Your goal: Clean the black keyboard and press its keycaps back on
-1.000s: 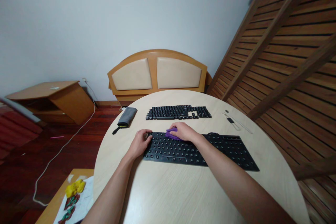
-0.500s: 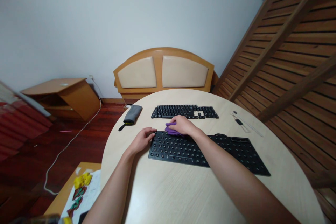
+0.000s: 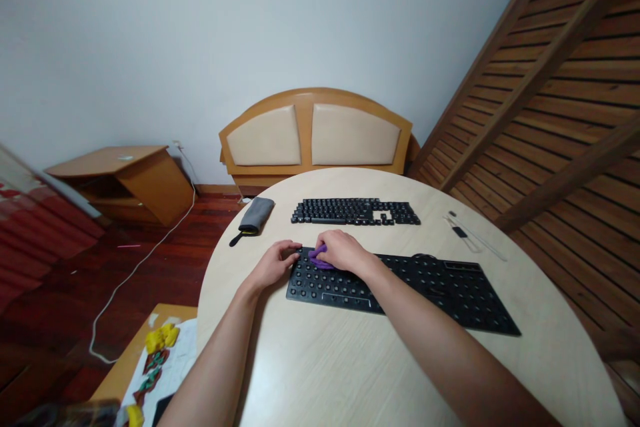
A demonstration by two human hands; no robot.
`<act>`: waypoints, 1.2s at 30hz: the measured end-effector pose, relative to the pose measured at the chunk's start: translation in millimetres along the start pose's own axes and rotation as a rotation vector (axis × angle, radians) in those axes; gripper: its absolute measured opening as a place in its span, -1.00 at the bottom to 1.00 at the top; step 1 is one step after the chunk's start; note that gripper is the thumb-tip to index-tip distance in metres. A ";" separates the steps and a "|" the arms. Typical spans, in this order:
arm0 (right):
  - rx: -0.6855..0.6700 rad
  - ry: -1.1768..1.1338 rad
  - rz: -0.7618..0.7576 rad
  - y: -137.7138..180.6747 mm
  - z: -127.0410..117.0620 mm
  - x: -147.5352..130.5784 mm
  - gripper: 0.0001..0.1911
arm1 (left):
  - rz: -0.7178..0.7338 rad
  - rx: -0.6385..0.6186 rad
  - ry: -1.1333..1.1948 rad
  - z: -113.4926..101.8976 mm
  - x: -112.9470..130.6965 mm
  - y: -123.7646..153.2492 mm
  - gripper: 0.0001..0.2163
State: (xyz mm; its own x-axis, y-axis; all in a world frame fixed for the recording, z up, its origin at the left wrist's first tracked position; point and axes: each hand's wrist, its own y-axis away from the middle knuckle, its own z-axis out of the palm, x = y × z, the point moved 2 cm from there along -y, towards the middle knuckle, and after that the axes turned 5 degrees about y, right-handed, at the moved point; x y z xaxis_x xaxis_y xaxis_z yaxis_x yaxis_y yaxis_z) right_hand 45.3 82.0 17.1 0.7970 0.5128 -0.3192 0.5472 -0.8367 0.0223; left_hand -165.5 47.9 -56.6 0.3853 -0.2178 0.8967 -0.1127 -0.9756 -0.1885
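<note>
A black keyboard base [image 3: 430, 290] with its keycaps off lies across the round pale table [image 3: 350, 367]. My right hand [image 3: 343, 250] presses a purple lump of cleaning putty [image 3: 317, 255] onto the base's upper left part, fingers closed over it. My left hand [image 3: 275, 264] rests on the base's left end, fingers curled against its edge. Behind them the removed black keycaps [image 3: 356, 211] are laid out in keyboard order.
A grey pouch with a black strap [image 3: 254, 217] lies at the table's back left. Small tools [image 3: 470, 235] lie at the back right. A wooden headboard [image 3: 316, 133] and slatted bed frame [image 3: 560, 80] stand behind. Yellow and coloured bits [image 3: 155, 350] sit on paper at lower left.
My right hand has slid the purple putty leftwards along the keyboard base, closer to my left hand. The view has shifted slightly left.
</note>
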 end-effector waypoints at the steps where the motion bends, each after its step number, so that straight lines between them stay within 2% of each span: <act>1: -0.006 0.004 -0.001 2.6 -0.7 -0.1 -0.87 | -0.002 0.002 0.000 -0.2 0.2 0.2 -0.72; 7: -0.009 0.016 0.056 22.4 -7.7 24.2 -0.86 | -0.021 -0.010 0.007 0.0 2.7 1.1 -0.71; 18: 0.004 -0.042 0.251 82.9 -32.7 127.1 -0.88 | -0.067 0.014 0.036 -0.2 14.1 1.9 -0.64; 25: 0.125 0.037 0.442 139.5 -49.1 180.5 -0.87 | -0.099 0.028 0.026 -0.4 19.6 2.1 -0.50; 28: 0.167 0.014 0.460 154.6 -57.4 183.9 -0.87 | -0.102 0.029 0.018 -1.0 20.3 2.0 -0.46; 33: 0.141 -0.229 0.344 160.3 -49.6 154.8 -0.81 | -0.115 0.023 0.014 -1.6 19.1 1.5 -0.39; 36: 0.087 -0.134 0.372 164.3 -40.0 140.4 -0.86 | -0.126 0.026 0.015 -1.4 18.6 1.3 -0.37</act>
State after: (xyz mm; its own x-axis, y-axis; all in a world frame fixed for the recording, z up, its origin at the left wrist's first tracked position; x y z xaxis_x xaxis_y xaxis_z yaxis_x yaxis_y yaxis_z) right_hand 257.4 24.3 13.9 0.8930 0.1472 -0.4254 0.1998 -0.9764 0.0815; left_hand -159.8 42.6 -39.6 0.3808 -0.0933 0.9199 -0.0401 -0.9956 -0.0844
